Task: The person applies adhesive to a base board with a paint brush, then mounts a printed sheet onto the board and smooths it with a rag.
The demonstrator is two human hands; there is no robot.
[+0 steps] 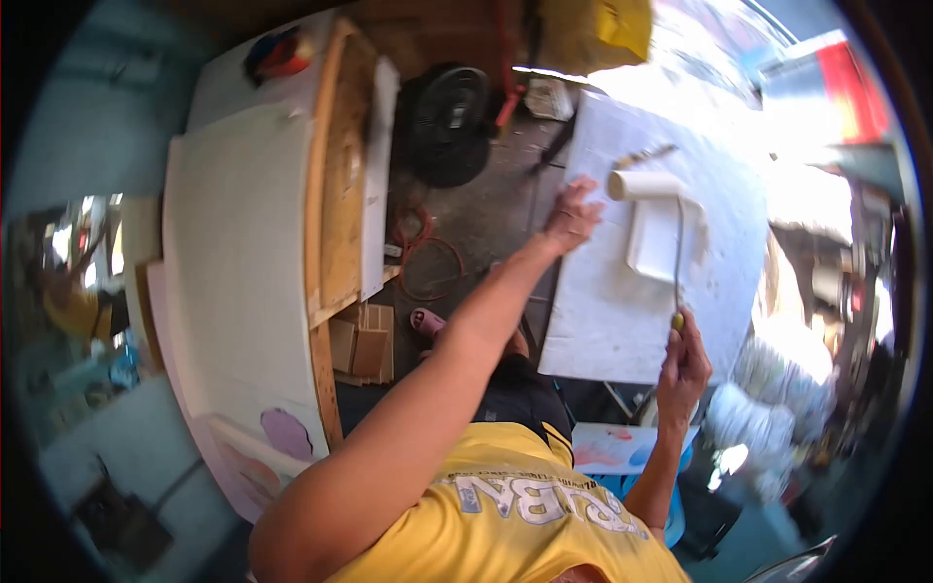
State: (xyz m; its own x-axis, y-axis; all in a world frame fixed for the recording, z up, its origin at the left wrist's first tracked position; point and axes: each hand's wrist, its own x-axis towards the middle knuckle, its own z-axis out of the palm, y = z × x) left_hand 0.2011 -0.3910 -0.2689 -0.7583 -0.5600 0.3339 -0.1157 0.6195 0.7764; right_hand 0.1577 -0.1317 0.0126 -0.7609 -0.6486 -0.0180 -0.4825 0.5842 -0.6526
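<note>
My right hand (684, 367) is closed around the yellow-green handle of a paint roller (647, 186). The roller's pale sleeve lies above a white tray (656, 238) on a large white board (603, 321). A brush-like tool (645, 155), blurred, lies on the board just beyond the roller. Over the board's left edge my left hand (575, 216) reaches with its fingers apart and nothing in them. Whether its fingertips touch the board, I cannot tell.
At left stands a long pale panel (238, 253) beside a wooden frame (340, 175). A black fan (449, 121) and an orange cable (428, 267) are on the floor. Clear plastic bags (753, 418) sit at right, and a yellow container (593, 34) at the top.
</note>
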